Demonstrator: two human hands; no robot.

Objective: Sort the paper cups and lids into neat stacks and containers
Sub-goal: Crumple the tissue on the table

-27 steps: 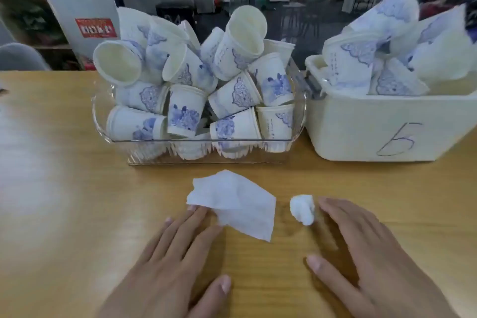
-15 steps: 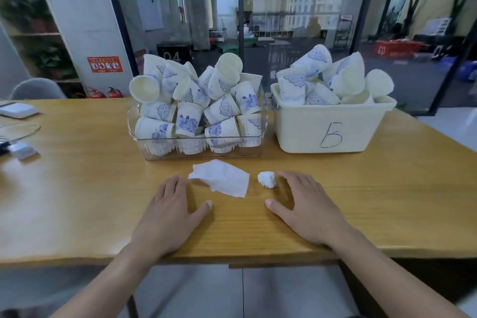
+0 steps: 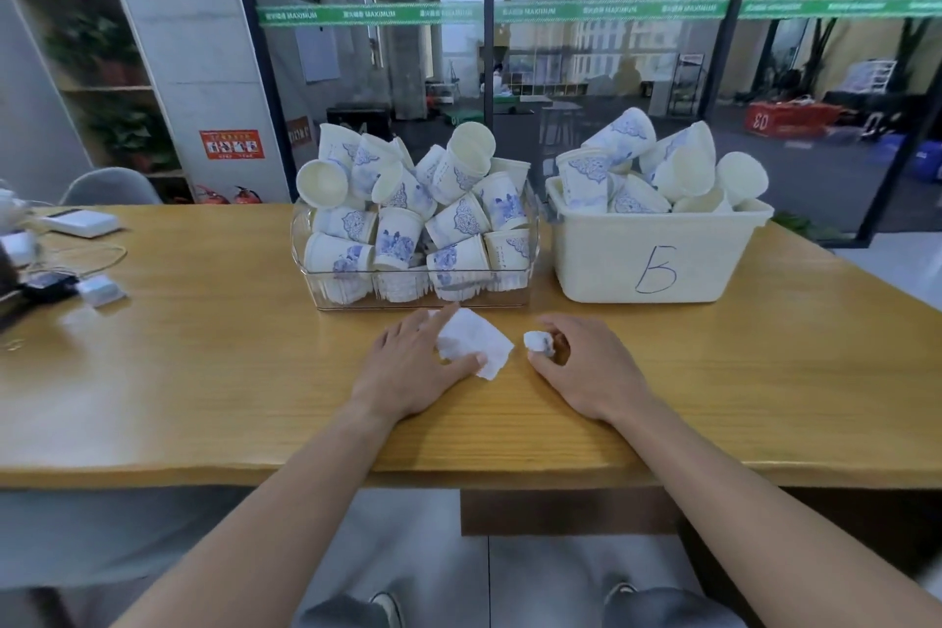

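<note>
On wooden tabletop [image 3: 204, 362]: cream plastic bin [image 3: 657, 255] marked "B", heaped with blue-patterned paper cups [image 3: 586, 179], beyond both grips; left hand [image 3: 413, 367] pinching flat white tissue [image 3: 474, 342], right hand [image 3: 586, 367] pinching crumpled white wad [image 3: 539, 341].

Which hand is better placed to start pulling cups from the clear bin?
Left, probably. The left hand, pinching the flat white tissue, lies directly before the clear plastic bin; the right hand pinches a crumpled white wad.

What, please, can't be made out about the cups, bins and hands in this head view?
- Cup count in the white bin: its opaque wall hides the lower ones.
- Lids: none can be told apart; the piled cups in the clear bin cover each other.
- Left hand: the tissue covers some fingertips.
- Right hand: its curled fingers partly hide the paper wad.
</note>
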